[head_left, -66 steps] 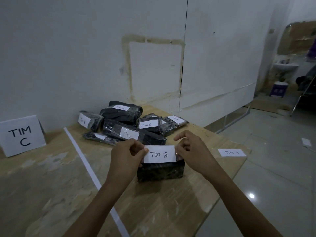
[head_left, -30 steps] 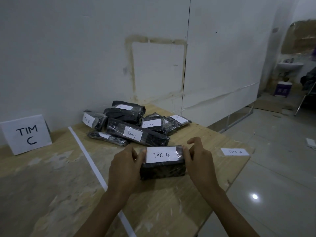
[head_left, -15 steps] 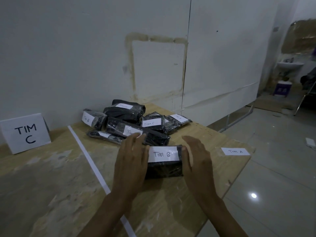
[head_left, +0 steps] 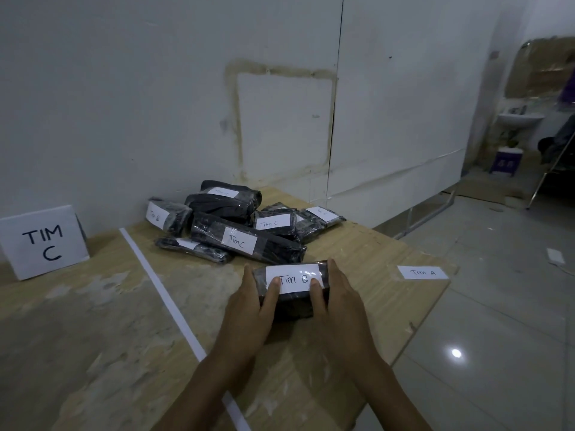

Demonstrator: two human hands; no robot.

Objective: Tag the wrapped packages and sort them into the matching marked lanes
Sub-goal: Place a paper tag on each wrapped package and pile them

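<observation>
Package [head_left: 292,307] sits on the bench [head_left: 373,265] near its right edge, just short of the pile [head_left: 236,225], left hand [head_left: 249,309] and right hand [head_left: 340,303] clamped round its ends, thumbs [head_left: 273,286] pressing the tag [head_left: 292,276] flat, likely so it sticks.

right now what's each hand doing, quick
Left hand: grips the left end of the Tim B package, thumb on its label.
Right hand: grips the right end of the same package, thumb on the label.
</observation>
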